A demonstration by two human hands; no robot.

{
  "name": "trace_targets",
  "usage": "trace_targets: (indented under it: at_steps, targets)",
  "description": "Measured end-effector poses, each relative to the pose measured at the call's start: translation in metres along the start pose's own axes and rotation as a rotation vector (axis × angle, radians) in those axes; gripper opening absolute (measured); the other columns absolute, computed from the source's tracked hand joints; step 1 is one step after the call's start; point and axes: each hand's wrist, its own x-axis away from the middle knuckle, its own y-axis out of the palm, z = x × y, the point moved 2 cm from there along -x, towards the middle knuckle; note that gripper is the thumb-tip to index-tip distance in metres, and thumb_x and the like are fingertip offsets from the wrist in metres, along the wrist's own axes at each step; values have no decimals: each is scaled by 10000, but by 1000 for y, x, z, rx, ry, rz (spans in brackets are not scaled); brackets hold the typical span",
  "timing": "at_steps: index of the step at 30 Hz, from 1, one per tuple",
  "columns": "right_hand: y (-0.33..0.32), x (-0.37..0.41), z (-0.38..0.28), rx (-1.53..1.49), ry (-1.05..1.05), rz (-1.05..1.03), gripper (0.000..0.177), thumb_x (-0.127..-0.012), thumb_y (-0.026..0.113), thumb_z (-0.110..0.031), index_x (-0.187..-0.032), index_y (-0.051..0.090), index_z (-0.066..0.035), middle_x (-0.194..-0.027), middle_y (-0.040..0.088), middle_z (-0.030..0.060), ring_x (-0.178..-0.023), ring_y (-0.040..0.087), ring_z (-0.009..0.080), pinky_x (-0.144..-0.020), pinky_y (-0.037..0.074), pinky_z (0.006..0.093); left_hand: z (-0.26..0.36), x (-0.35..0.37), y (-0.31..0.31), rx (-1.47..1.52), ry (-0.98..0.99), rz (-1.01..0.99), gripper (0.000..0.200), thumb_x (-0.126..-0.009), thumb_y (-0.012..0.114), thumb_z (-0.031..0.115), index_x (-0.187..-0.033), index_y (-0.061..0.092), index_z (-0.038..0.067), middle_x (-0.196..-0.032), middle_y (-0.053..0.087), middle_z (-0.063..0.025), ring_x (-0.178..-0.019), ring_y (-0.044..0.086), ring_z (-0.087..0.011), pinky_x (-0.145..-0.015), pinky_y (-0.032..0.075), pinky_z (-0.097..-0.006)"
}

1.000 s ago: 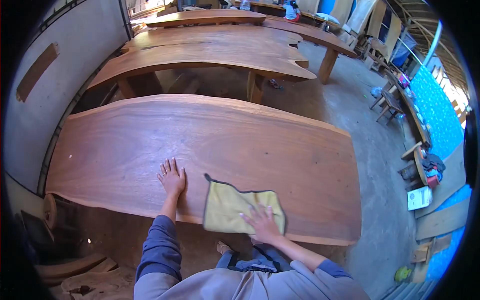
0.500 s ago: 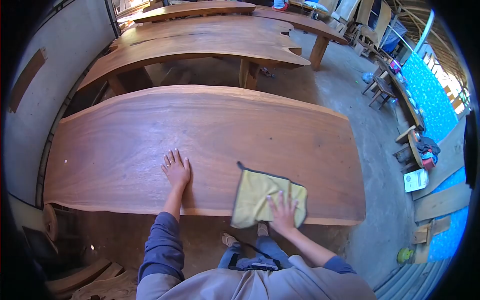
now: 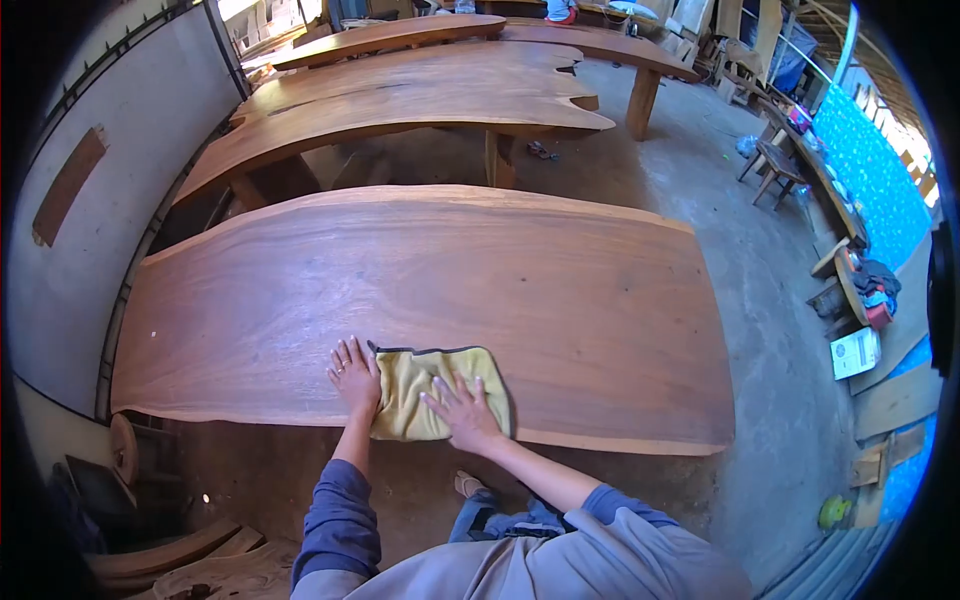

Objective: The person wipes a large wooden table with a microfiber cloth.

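Note:
A long reddish-brown wooden tabletop (image 3: pixel 600 340) with natural edges lies in front of me. My right hand (image 3: pixel 466 413) rests flat, fingers spread, on a yellow cloth (image 3: pixel 405 400) with a dark border. The cloth lies slightly wrinkled on the wood near the front edge. My left hand (image 3: pixel 354 375) is open with its palm down on the bare tabletop, just left of the cloth and next to its corner.
Behind stands another large wooden table (image 3: pixel 400 90). A pale wall panel (image 3: pixel 120 160) rises at the left. On the right are a small wooden stool (image 3: pixel 774 165), a white box (image 3: pixel 856 353) and a green gas cylinder (image 3: pixel 833 513). Wood pieces (image 3: pixel 180 560) lie at lower left.
My right hand has slid the cloth left along the tabletop, up beside my left hand. The left hand stays on the wood, and the camera view has shifted a little.

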Motion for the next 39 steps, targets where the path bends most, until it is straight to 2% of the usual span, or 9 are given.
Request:
trace_targets:
  at_steps: [6,10,14,17,24,27,31,37,39]
  targets:
    - [-21,52,27,-100,169,-53,931,-596,724,-322,-1387,239,-248,-1419,255,96,-1324,174,354,-1004,171,631,-43,-14,-13,-61,-104,-31,544,-885,381,376,-1362,306,123,-1414,275,-147,-1303,239,-351,-1023,174,-553]
    - [-13,103,57,-109,194,-59,810,-701,453,-701,-1376,267,-293,-1428,264,65,-1329,163,333,-1023,116,615,-74,-37,-6,-93,-190,-42,568,-880,390,398,-1364,298,114,-1416,265,-157,-1306,229,-356,-1018,173,-568]
    - [-17,190,132,-74,471,-48,639,-814,350,-622,-1364,297,-302,-1436,245,62,-1331,156,337,-1036,97,595,-51,-38,-2,-89,-223,-30,595,-876,396,402,-1365,283,82,-1422,247,-164,-1314,205,-362,-1022,167,-567]
    - [-24,234,173,-39,697,-15,584,-841,397,-550,-1356,322,-286,-1443,225,68,-1333,145,344,-1046,85,571,-27,-34,-4,-62,-208,-40,613,-868,408,406,-1366,277,74,-1422,243,-172,-1316,198,-364,-1023,167,-566]
    - [-24,208,208,-25,972,71,657,-825,462,-519,-1386,248,-251,-1455,166,116,-1333,87,392,-1024,48,607,17,-9,7,-14,-132,-83,655,-852,418,426,-1370,262,56,-1427,232,-172,-1315,199,-368,-1026,157,-568]
    - [-31,168,210,-65,907,57,656,-825,438,-553,-1389,228,-291,-1455,143,153,-1317,87,442,-1010,32,628,47,1,12,0,-41,-111,667,-851,399,445,-1376,250,62,-1434,216,-167,-1327,170,-358,-1046,106,-552]
    - [-26,109,186,-50,720,-11,657,-823,341,-637,-1390,211,-333,-1469,94,143,-1337,39,407,-1020,-32,615,56,6,8,42,16,-121,684,-847,401,465,-1388,233,81,-1442,205,-151,-1335,146,-351,-1055,76,-542]
    - [-20,52,110,-77,457,-173,686,-843,249,-641,-1414,127,-282,-1474,69,97,-1353,2,335,-1049,-21,571,59,-2,1,30,50,-164,698,-835,415,489,-1398,224,125,-1448,205,-125,-1340,135,-344,-1055,62,-547]
    - [-10,62,90,-92,348,-89,696,-832,343,-609,-1400,213,-228,-1458,158,114,-1349,80,333,-1044,40,582,56,-7,4,40,63,-161,697,-833,418,492,-1397,229,128,-1448,205,-126,-1340,134,-343,-1053,62,-551]
